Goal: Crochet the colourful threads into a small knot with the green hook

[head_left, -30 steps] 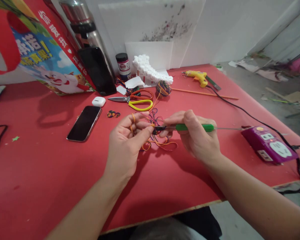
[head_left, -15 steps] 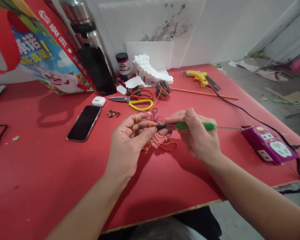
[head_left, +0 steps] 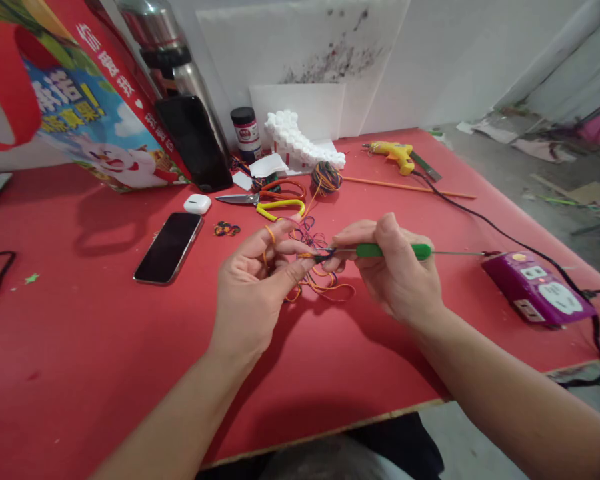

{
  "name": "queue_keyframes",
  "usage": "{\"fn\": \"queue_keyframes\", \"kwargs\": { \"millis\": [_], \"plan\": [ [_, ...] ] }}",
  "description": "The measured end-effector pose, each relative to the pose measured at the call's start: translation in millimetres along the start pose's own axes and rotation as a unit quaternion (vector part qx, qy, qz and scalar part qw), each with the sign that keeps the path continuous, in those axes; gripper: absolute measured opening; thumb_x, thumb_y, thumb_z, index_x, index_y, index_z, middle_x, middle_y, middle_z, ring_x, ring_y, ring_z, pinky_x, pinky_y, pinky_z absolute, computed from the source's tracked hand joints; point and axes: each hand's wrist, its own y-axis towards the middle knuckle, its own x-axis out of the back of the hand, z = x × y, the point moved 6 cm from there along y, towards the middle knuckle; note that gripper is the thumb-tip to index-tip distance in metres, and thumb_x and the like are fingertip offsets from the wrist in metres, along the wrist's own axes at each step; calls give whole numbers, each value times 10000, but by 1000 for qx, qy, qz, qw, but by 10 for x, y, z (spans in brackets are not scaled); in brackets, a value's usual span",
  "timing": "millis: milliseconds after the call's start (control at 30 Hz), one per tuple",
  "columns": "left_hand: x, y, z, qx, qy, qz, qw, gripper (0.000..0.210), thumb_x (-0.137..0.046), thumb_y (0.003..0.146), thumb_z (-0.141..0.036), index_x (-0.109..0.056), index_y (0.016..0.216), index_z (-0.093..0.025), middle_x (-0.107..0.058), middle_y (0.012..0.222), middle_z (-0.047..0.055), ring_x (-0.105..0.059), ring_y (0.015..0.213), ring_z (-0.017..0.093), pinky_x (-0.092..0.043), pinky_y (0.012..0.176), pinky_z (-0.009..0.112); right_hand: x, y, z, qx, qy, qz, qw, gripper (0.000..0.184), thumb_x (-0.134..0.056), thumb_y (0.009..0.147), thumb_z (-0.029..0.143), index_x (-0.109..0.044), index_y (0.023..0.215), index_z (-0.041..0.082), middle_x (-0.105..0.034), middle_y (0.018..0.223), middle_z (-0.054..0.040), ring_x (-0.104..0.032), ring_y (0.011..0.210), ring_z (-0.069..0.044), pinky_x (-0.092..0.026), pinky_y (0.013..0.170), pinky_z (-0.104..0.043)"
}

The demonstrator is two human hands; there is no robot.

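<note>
Between the thumb and fingers of my left hand (head_left: pixel 255 277) is a small dark-and-orange piece of crochet work (head_left: pixel 323 257). Orange yarn wraps around a raised finger of that hand. My right hand (head_left: pixel 397 267) is closed on the green handle of a crochet hook (head_left: pixel 370 250), its metal tip meeting the work. Loose multicoloured yarn (head_left: pixel 330 290) lies in loops on the table under both hands. A strand runs back toward a yarn ball (head_left: pixel 326 179). Some of the stitches are hidden by my fingers.
On the red table (head_left: pixel 130 373) lie scissors (head_left: pixel 280 208), a phone (head_left: pixel 169 248), a white earbud case (head_left: pixel 197 203) and a small knotted yarn piece (head_left: pixel 227 229). A yellow glue gun (head_left: pixel 393 155) and purple power strip (head_left: pixel 537 287) sit right. Bag (head_left: pixel 125 153) and flask (head_left: pixel 180 67) stand behind.
The hook has shifted slightly to the right with my right hand, and more of its metal tip shows at the work. My left fingers have shifted a little around the yarn.
</note>
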Motion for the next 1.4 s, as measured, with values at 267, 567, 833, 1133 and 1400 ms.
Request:
{"fn": "queue_keyframes", "kwargs": {
  "millis": [267, 567, 833, 1133, 1400],
  "plan": [
    [1, -23, -14, -22, 19, -16, 999, 307, -898, 757, -103, -828, 1021, -243, -756, 793, -40, -533, 573, 48, -440, 504, 163, 6, -21, 18, 69, -24, 39, 997, 373, -663, 1063, 516, -908, 943, 262, -823, 848, -66, -793, 707, -226, -640, 651, -383],
    [19, -31, -28, -34, 66, -28, 997, 311, -891, 755, -120, -818, 1035, -235, -755, 787, -28, -627, 667, 78, -483, 566, 161, -31, -45, 55, 99, -56, 66, 991, 351, -634, 1088, 474, -912, 1006, 276, -828, 872, -67, -791, 751, -224, -623, 681, -387],
    [30, -50, -39, -50, 94, -35, 994, 319, -883, 764, -131, -822, 1057, -244, -765, 812, -14, -624, 666, 92, -465, 543, 178, -28, -58, 46, 95, -59, 64, 992, 355, -626, 1093, 474, -910, 1002, 281, -841, 880, -65, -806, 760, -232, -633, 691, -398],
    [33, -66, -84, -82, 128, -55, 987, 325, -867, 773, -99, -840, 1052, -264, -762, 828, -18, -596, 678, 81, -427, 529, 168, -40, -76, 67, 101, -53, 58, 992, 317, -629, 1100, 420, -909, 1034, 286, -838, 883, -62, -807, 789, -229, -645, 701, -391],
    [47, -40, -17, -34, 69, -46, 996, 298, -875, 771, -111, -824, 1041, -226, -744, 796, -34, -581, 625, 54, -477, 549, 150, -52, -81, 81, 113, -61, 58, 990, 324, -624, 1103, 415, -908, 1030, 279, -845, 884, -63, -819, 789, -231, -651, 695, -387]
  ]
}}
